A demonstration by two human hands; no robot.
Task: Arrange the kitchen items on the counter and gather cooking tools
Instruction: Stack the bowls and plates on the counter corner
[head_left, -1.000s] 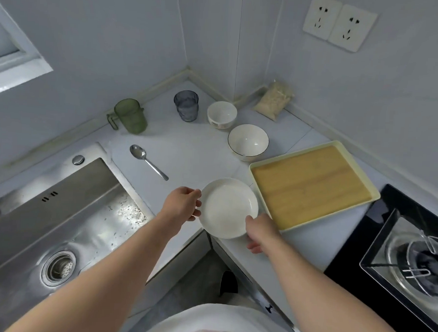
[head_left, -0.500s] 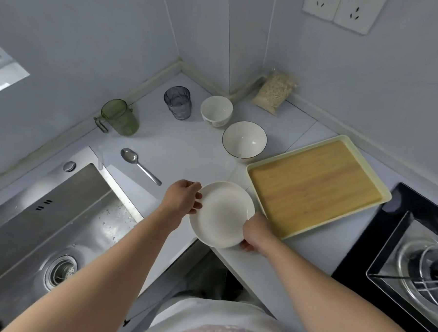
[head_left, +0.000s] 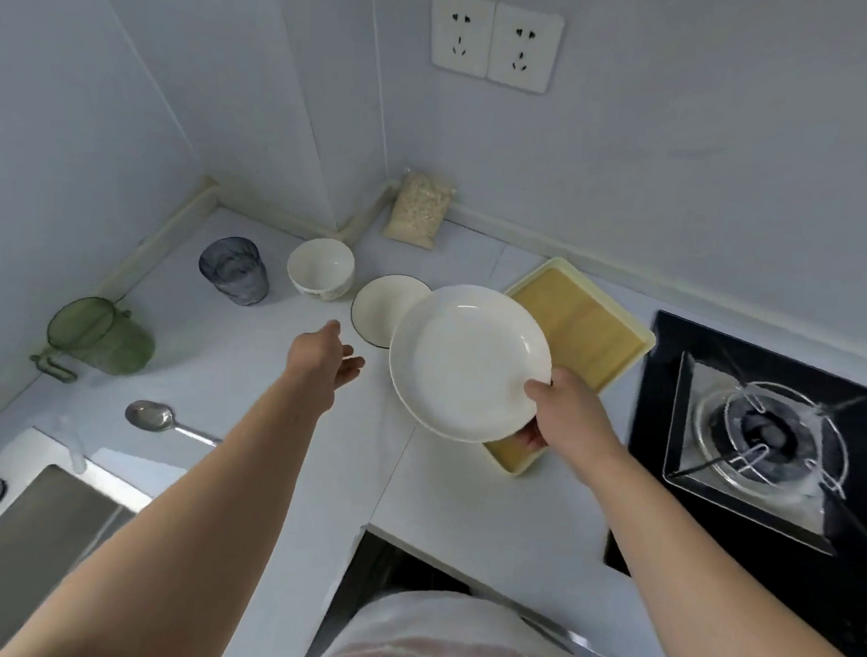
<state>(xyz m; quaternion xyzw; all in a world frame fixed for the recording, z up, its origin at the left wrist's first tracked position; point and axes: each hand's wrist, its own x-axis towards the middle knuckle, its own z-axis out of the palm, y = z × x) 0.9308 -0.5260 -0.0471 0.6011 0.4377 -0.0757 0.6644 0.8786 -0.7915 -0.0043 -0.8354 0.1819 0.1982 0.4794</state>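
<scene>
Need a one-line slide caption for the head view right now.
Right hand lifts a white plate over the tray; left hand open above the counter.

This is a home kitchen, set in a corner where two pale tiled walls meet. A white L-shaped table (head_left: 248,384) runs along both walls. At the near left a stainless steel sink (head_left: 35,518) is let into it; at the right sits a black glass gas hob (head_left: 767,446) with a wire pan support over the burner. On the right wall, high up, are two white wall sockets (head_left: 496,41). Tableware stands about the far corner: a grey glass tumbler (head_left: 233,277), a white bowl (head_left: 320,268), a green plastic jug (head_left: 102,336), a metal spoon (head_left: 158,418), a bag of grain (head_left: 417,211) leaning on the wall, and a yellow-rimmed tray (head_left: 579,331).
</scene>
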